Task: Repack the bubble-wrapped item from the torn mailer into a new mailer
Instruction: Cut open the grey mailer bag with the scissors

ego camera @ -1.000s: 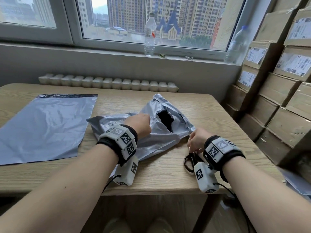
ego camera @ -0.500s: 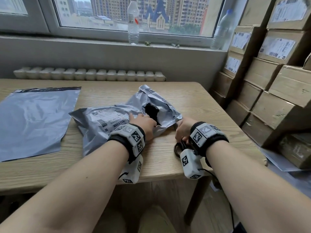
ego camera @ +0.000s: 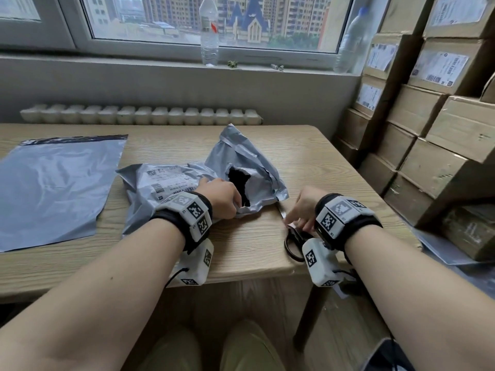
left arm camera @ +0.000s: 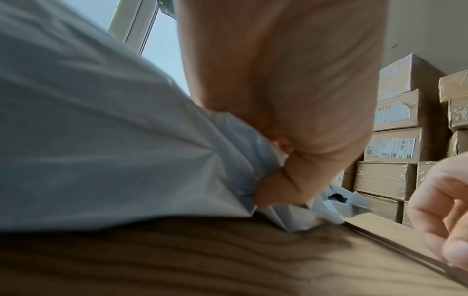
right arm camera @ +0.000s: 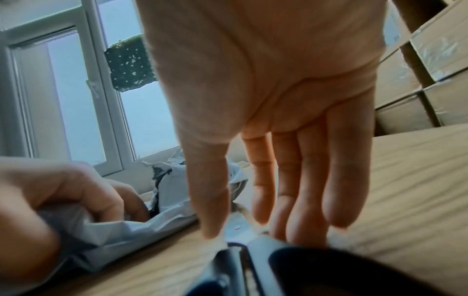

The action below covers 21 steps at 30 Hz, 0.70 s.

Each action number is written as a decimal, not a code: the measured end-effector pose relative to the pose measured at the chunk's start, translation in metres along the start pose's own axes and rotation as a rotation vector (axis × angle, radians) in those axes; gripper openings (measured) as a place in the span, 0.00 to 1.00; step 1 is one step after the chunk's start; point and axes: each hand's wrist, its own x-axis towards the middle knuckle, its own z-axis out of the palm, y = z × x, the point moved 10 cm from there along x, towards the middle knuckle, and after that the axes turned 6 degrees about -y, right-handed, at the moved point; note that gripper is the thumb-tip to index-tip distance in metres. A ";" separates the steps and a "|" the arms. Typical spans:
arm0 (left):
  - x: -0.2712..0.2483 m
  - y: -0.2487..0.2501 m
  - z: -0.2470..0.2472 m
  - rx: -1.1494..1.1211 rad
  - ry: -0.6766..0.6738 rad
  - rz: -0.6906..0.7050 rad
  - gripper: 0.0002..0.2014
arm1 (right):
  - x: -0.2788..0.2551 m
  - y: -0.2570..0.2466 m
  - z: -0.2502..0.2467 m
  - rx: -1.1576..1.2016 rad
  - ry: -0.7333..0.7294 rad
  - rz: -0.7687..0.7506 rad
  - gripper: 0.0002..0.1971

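The torn grey mailer [ego camera: 166, 183] lies in the middle of the wooden table [ego camera: 241, 253], with a ragged black hole [ego camera: 239, 180] in its right half. My left hand [ego camera: 222, 196] grips the mailer's crumpled near edge beside the hole, and the fingers bunch the plastic [left arm camera: 101, 140]. Black-handled scissors [ego camera: 293, 242] lie on the table to the right of it. My right hand [ego camera: 302, 207] rests on them, and straight fingers [right arm camera: 303, 180] and the thumb touch the metal near the pivot [right arm camera: 238, 226]. The new mailer [ego camera: 53, 188] lies flat at the left. The bubble-wrapped item is hidden.
Stacked cardboard boxes [ego camera: 428, 129] with labels fill the right side, close to the table's right edge. A water bottle [ego camera: 209, 30] stands on the window sill and another [ego camera: 351, 41] at its right end. A radiator [ego camera: 139, 115] runs behind the table.
My left hand slid from the top of the torn mailer to its near edge by the hole and took hold of it. My right hand stayed at the scissors and its fingers straightened.
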 end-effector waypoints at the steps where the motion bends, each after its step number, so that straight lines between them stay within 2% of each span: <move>1: -0.001 -0.001 0.000 0.004 -0.001 0.007 0.09 | -0.005 0.000 0.003 -0.004 -0.027 -0.001 0.13; 2: -0.003 -0.002 -0.001 0.010 0.007 0.013 0.09 | -0.007 0.001 0.005 -0.016 -0.051 -0.003 0.14; 4: -0.004 -0.006 0.000 0.015 0.035 0.020 0.19 | -0.009 0.001 0.008 -0.059 -0.065 0.000 0.17; 6: -0.006 -0.011 -0.002 -0.011 0.085 0.013 0.30 | -0.007 0.000 0.007 -0.097 -0.034 0.001 0.19; 8: -0.009 -0.013 -0.007 -0.044 0.132 0.006 0.33 | -0.001 0.000 0.003 -0.111 0.024 -0.008 0.20; 11: -0.012 -0.010 -0.017 -0.137 0.199 0.006 0.27 | 0.001 0.001 -0.005 -0.104 0.074 -0.013 0.20; 16: -0.012 0.000 -0.036 -0.224 0.334 -0.015 0.17 | -0.007 0.005 -0.024 -0.135 0.198 -0.015 0.13; 21: -0.004 0.011 -0.036 -0.250 0.376 -0.040 0.15 | -0.016 0.017 -0.029 -0.167 0.132 0.022 0.11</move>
